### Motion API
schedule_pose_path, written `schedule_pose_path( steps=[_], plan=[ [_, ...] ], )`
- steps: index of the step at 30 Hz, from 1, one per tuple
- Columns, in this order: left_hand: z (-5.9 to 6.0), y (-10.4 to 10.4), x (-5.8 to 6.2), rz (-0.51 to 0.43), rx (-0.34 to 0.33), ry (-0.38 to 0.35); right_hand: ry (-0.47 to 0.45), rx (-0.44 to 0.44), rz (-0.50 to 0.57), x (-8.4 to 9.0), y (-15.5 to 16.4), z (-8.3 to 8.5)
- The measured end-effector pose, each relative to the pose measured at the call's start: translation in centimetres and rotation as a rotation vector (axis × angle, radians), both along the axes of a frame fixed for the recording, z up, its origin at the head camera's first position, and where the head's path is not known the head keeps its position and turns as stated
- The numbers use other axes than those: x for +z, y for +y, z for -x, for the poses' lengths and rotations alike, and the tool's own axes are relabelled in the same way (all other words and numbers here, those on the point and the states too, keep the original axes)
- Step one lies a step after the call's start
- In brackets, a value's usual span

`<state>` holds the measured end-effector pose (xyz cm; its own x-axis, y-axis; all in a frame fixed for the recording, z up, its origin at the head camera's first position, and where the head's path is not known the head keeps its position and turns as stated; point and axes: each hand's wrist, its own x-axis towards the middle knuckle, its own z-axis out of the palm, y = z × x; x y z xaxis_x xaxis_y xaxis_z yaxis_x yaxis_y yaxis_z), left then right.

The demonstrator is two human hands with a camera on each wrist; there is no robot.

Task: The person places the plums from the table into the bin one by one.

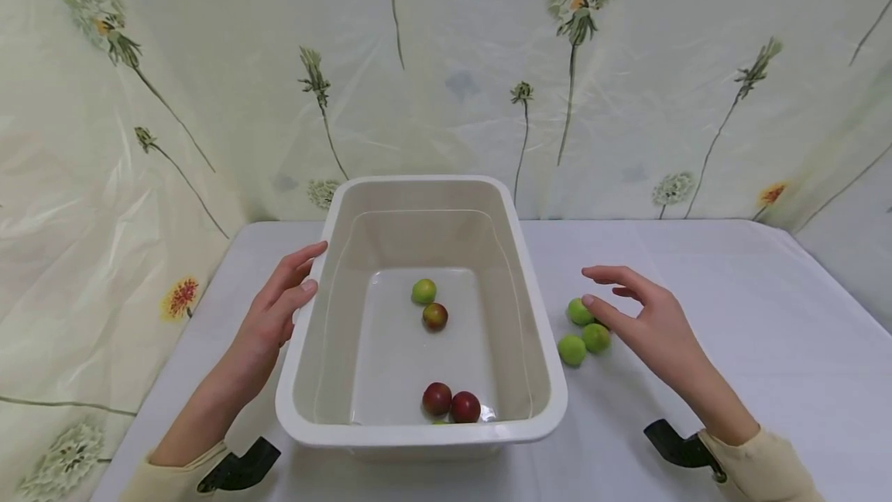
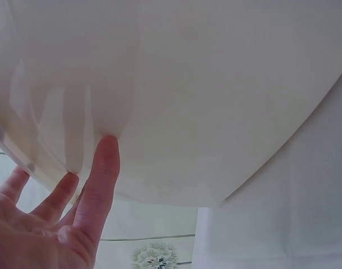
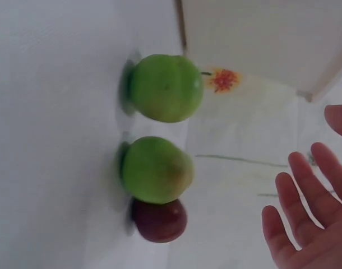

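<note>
- A curtain printed with dandelion flowers hangs behind a table under a white tablecloth.
- A cream plastic tub sits mid-table, holding shallow water.
- Inside the tub, a green plum and a reddish plum lie touching near the centre; two dark red plums lie together at 6 o'clock against the near wall.
- The left hand, at 9 o'clock of the tub, has straight, spread fingers whose tips touch the tub's outer wall; it grasps nothing.
- The right hand, at 3 o'clock of the tub, hovers with loosely spread fingers and holds nothing.
- Just beside its fingertips, three green plums cluster on the cloth near the tub's right wall.
- The right wrist view shows a small dark red plum tucked against one green one.
</note>
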<state>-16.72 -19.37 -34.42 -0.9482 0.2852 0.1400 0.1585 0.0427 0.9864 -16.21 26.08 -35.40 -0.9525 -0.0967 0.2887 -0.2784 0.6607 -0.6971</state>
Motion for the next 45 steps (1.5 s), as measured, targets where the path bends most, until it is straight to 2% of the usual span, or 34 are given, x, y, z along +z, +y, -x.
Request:
schedule_pose_path(
  steps=[9, 17, 25, 35, 45],
  plan=[
    [0.1, 0.0, -0.1, -0.007, 0.002, -0.001, -0.008, -0.077, -0.027, -1.7, 1.6, 0.2],
    [0.0, 0.1, 0.0, 0.002, 0.002, 0.0, -0.041, -0.085, -0.057, -2.8, 3.4, 0.7],
    [-0.2, 0.0, -0.1, 0.01, 0.004, -0.002, -0.131, -0.055, -0.088, -3.6, 4.8, 1.6],
    [-0.2, 0.1, 0.0, 0.009, -0.004, 0.012, -0.228, 0.051, -0.025, -4.8, 5.8, 2.5],
    [-0.2, 0.1, 0.1, 0.016, -0.002, 0.009, -0.29, 0.046, -0.058, -4.8, 5.8, 2.7]
  ],
)
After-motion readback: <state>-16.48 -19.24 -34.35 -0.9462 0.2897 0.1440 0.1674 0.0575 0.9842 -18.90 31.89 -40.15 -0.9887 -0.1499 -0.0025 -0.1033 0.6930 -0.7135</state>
